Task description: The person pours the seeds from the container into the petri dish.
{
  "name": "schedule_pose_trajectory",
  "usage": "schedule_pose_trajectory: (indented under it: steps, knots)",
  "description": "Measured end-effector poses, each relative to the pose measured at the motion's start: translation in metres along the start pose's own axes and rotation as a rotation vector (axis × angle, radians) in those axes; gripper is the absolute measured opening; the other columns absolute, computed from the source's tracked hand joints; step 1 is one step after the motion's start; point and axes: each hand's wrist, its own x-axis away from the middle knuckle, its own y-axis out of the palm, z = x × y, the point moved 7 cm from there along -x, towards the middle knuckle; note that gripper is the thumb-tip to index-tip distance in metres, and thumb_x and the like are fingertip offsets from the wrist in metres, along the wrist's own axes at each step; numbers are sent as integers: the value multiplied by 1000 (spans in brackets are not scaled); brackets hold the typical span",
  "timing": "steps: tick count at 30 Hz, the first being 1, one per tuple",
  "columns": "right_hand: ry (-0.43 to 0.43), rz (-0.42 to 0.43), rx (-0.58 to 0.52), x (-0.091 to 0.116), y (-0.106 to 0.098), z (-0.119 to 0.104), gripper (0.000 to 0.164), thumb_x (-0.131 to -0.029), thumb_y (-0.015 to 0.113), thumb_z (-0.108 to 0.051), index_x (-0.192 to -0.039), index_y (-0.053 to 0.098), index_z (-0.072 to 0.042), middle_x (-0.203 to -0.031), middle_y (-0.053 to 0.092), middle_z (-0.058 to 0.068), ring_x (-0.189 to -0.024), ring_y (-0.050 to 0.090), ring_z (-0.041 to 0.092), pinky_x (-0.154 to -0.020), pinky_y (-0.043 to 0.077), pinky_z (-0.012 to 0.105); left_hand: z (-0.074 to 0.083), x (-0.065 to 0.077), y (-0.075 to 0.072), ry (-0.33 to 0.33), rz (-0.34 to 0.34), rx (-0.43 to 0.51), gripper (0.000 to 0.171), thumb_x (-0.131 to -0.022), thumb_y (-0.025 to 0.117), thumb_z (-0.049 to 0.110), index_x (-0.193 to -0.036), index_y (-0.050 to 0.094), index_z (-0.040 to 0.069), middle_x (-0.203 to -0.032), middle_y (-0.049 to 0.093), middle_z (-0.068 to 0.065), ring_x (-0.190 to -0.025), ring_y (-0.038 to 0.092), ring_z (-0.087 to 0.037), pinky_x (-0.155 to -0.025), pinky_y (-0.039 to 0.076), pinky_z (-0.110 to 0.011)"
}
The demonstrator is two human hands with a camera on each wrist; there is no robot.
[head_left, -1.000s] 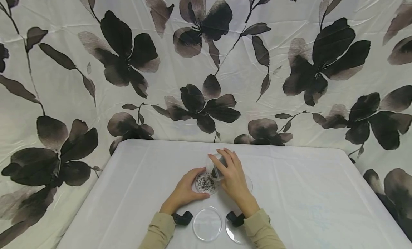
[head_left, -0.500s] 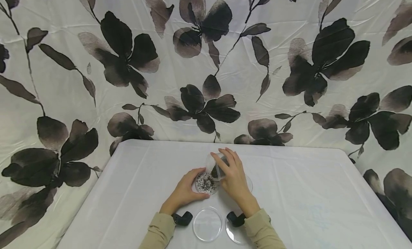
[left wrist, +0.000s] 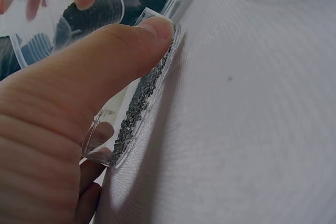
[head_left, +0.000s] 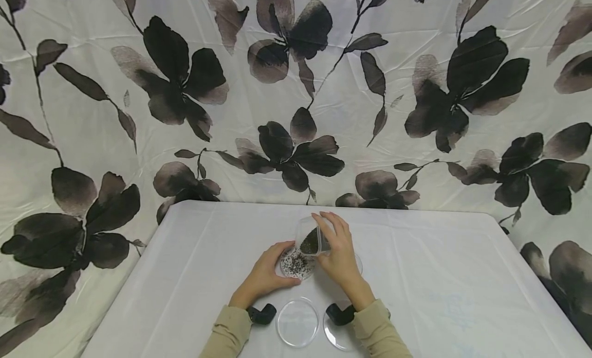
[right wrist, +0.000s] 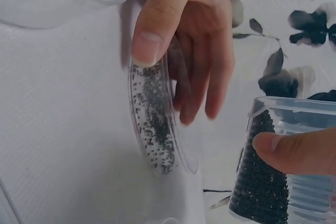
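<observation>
My left hand (head_left: pixel 264 275) holds a round clear petri dish (head_left: pixel 296 265) low over the white table, with thumb and fingers on opposite sides of its rim. Small black granules (right wrist: pixel 152 116) lie scattered across the dish's bottom. My right hand (head_left: pixel 339 252) grips a clear, ribbed plastic cup (right wrist: pixel 260 182) partly filled with dark granules. The cup is tilted toward the left, close over the far right side of the dish. In the left wrist view, the thumb (left wrist: pixel 152 30) presses the edge of the dish.
A clear round dish (head_left: pixel 298 323) lies on the white table (head_left: pixel 439 276) between the forearms. Another clear round piece (head_left: pixel 334 337) is partly hidden under the right wrist, and a third (head_left: pixel 359 264) shows behind the right hand. A floral cloth (head_left: pixel 277 101) hangs behind the table.
My right hand has turned the cup, so more of the dark granules inside it show in the head view. My left hand and the petri dish have stayed in place.
</observation>
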Motion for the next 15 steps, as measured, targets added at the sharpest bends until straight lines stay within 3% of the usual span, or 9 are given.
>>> schedule_pose_trajectory:
  steps: [6, 15]
  knots:
    - [93, 4, -127, -1, -4, 5, 99, -54, 92, 3, -143, 52, -11, -140, 50, 14, -132, 39, 36, -110, 32, 56, 2, 0, -1, -6, -6, 12, 93, -65, 91, 41, -144, 49, 15, -143, 53, -2, -133, 47, -26, -111, 36, -52]
    - [430, -49, -273, 4, -11, 23, 104, -58, 94, -1, -148, 47, -23, -145, 48, 5, -137, 38, 29, -112, 31, 58, 2, -1, -1, -17, -13, 0, 94, -66, 91, 40, -145, 49, 15, -143, 52, -1, -133, 46, -25, -112, 35, -50]
